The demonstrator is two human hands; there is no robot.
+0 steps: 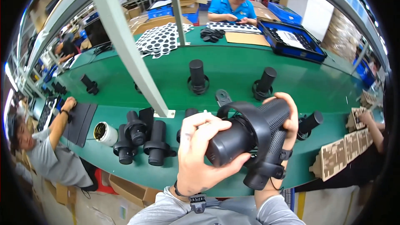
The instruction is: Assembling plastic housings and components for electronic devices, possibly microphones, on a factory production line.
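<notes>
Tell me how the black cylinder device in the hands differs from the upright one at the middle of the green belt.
The held device lies tilted, gripped by the left hand and right hand; the upright device stands alone, untouched. The held one looks far larger, being closer. Both are black cylinders with a ring.

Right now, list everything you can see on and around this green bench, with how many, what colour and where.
held cylinder unit: one, black, ring and strap attached, in both hands at centre.
lying units: about three, black, near edge at left.
standing units: at least four, black, upright on the bench.
white cup: one, left of the lying units.
dotted sheets: several, white with black dots, far side.
blue tray: one, far right, dark parts inside.
cardboard inserts: several, tan, right edge.
co-workers: blue shirt opposite, grey shirt at left, a hand at right.
left hand: grips the cylinder's smooth end.
right hand: wraps its textured end.
</notes>
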